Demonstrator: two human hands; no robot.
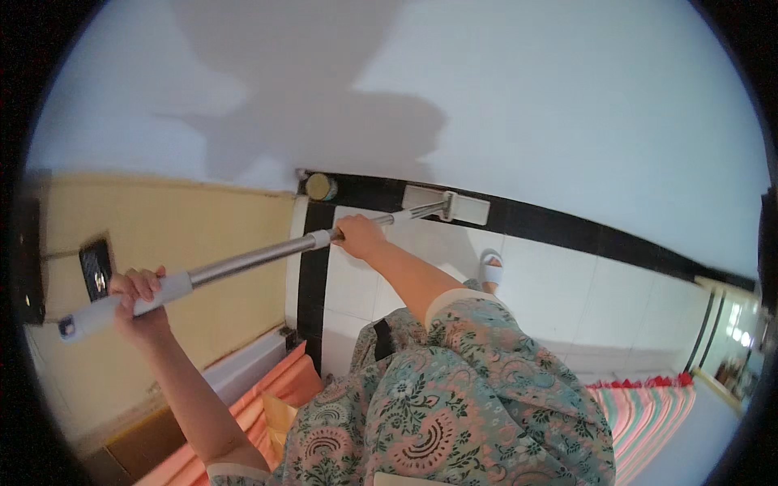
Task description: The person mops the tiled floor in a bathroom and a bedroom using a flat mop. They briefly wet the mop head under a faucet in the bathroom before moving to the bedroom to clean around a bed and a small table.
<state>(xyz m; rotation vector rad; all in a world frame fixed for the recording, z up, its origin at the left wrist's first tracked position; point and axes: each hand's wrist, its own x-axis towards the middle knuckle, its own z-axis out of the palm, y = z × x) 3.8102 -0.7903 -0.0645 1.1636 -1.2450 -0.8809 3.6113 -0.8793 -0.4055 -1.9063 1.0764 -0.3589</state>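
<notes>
A flat mop [258,257] with a metal pole and a white grip slants across the view. Near its top end, my left hand [140,301] is closed round the thick white grip. Farther down the pole, my right hand [361,236] is wrapped round the metal just past a white collar. The mop's flat white head [470,209] lies on the black floor border against the foot of the wall. My right hand hides a short stretch of the pole.
A round tin-like container [321,187] stands in the far corner on the black border. White floor tiles [559,279] spread to the right, with my slippered foot [491,269] on them. A striped cloth with red fringe [648,413] is at lower right, orange cloth [284,387] at lower left.
</notes>
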